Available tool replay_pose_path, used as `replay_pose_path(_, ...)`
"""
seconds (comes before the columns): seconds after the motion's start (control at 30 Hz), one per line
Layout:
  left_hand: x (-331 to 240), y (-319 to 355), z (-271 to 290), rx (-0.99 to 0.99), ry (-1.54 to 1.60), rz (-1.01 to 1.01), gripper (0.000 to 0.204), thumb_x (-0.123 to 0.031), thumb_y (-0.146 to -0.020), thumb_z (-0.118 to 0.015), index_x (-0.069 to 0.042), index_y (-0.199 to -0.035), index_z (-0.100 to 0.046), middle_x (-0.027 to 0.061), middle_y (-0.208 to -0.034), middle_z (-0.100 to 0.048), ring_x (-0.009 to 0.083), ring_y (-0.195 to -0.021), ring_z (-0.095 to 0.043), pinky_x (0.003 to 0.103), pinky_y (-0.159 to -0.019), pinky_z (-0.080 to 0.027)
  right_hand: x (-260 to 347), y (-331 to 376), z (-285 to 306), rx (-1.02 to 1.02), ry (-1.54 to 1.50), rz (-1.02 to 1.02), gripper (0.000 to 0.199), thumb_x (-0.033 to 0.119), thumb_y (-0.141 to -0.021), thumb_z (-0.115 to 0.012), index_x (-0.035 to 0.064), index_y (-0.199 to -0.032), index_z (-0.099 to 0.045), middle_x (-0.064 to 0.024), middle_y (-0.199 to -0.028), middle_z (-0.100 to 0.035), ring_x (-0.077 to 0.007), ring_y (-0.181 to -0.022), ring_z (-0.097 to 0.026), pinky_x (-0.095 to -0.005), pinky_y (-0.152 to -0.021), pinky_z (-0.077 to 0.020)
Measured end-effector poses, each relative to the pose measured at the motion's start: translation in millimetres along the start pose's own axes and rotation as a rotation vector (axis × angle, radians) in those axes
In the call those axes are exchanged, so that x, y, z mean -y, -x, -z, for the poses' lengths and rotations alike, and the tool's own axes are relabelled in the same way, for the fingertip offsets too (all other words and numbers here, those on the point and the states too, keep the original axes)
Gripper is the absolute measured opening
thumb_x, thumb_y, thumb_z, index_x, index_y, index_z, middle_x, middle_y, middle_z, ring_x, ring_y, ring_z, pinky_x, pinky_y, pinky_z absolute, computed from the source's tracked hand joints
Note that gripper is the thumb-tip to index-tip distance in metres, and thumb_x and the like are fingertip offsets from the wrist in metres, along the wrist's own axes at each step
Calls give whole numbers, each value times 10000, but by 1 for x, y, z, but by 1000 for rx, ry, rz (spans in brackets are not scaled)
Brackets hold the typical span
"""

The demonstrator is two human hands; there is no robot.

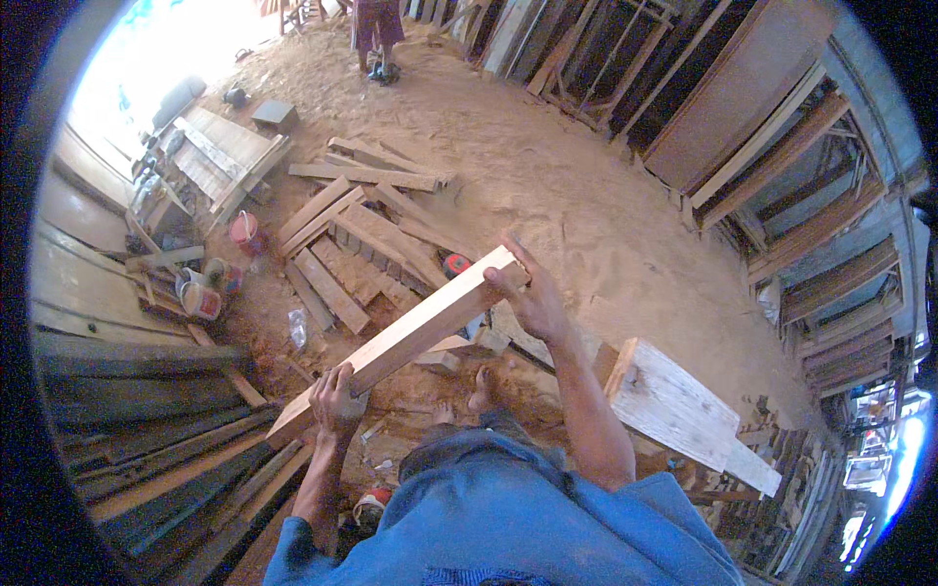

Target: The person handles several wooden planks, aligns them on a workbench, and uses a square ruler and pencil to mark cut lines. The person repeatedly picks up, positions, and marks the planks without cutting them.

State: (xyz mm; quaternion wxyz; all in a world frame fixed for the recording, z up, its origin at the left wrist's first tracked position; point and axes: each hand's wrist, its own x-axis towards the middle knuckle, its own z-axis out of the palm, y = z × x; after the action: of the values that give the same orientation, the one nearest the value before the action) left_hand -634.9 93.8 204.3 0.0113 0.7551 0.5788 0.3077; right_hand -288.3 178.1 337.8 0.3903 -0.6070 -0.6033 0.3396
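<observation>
A thick, pale wooden beam (pixel 415 327) is held in front of me, slanting from lower left up to the right. Near its lower left end, my left hand (pixel 337 402) is closed around it. My right hand (pixel 529 298) grips the upper right end, the thumb on the near side and fingers over the end. Just behind the beam, a round red and black object (pixel 456 265) shows in part; its kind is hidden. Beneath the beam, a short wood block (pixel 437 362) lies near my bare feet.
Several planks (pixel 337 283) lie piled on the sawdust-covered floor ahead. Buckets (pixel 200 300) and a low wooden bench (pixel 220 156) are at left. Dark boards (pixel 147 391) lean at lower left. A white-topped plank (pixel 674 405) stands at right. Another person (pixel 377 34) stands far ahead.
</observation>
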Motion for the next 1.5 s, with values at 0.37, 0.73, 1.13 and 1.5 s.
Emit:
replay_pose_path(0.37,-37,-12,5,284,25,3,416,-237,-687,-781,-78,-1037,-621,107,-976,-672,324,-906,-670,436,-758,-530,-61,79,14,-650,25,-103,279,203,-949,-667,40,-1175,-648,-51,-858,-698,-144,-832,-672,-283,-751,-520)
replay_pose_path(0.73,-111,-31,25,586,309,81,503,-415,-791,-743,-8,-1047,-595,221,-929,-671,409,-867,-671,469,-737,-513,-147,127,-92,-223,-1558,-599,923,716,-913,-458,88,-1546,-222,-165,-1530,-329,-372,-1348,-390,-535,-1145,-277)
replay_pose_path(1.13,-103,-65,-31,1016,606,200,680,-616,-981,-423,-17,-1243,-611,222,-1051,-689,284,-1035,-639,407,-899,-465,-132,133,15,-184,-1795,91,505,485,-988,-532,79,-1289,-534,-80,-1245,-551,-227,-1149,-486,-368,-1043,-372)
replay_pose_path(1.5,-175,-42,-97,1615,932,340,642,-547,-1008,-443,-11,-1339,-566,76,-1272,-625,172,-1111,-600,317,-995,-449,-93,223,146,-990,-845,338,387,344,-1033,-458,17,-1234,-502,-245,-1428,-478,-351,-1328,-462,-472,-1137,-326)
